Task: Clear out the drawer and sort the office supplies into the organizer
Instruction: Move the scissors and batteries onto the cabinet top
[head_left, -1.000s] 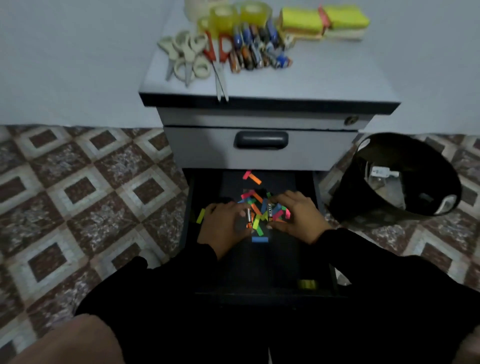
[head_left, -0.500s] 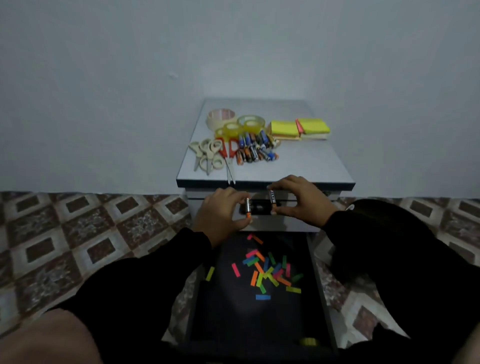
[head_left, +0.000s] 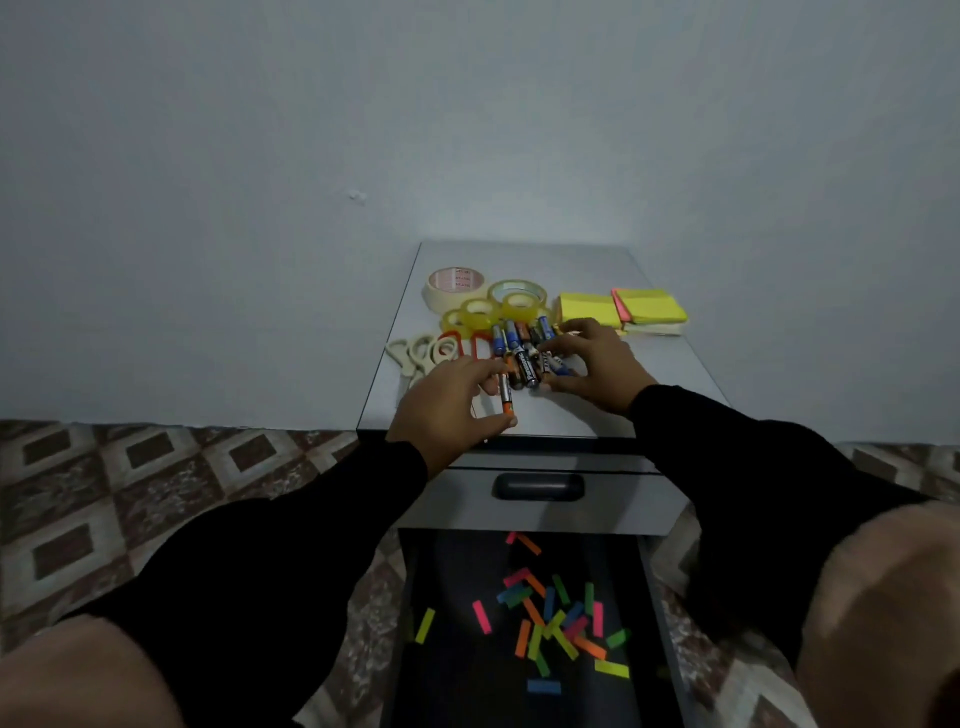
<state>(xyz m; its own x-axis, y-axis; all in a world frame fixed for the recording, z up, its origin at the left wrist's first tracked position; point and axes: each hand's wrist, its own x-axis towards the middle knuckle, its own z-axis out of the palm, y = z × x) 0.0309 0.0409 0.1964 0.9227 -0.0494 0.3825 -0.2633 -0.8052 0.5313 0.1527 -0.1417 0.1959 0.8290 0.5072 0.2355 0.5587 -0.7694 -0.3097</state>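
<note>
- Left hand (head_left: 447, 402) near the tabletop's (head_left: 660, 384) front edge, its grip pinching one battery (head_left: 505, 399).
- Right hand (head_left: 592, 371) rests curled over the battery pile (head_left: 522, 353); whether its grip holds any, I cannot tell.
- Tape rolls (head_left: 488, 301) and sticky notes (head_left: 623, 309) lie behind; scissors (head_left: 431, 353) lie left.
- Colored tabs (head_left: 550, 618) litter the open drawer (head_left: 457, 675) below.

Dim bluish light, soft focus, wide-angle bending at edges.
</note>
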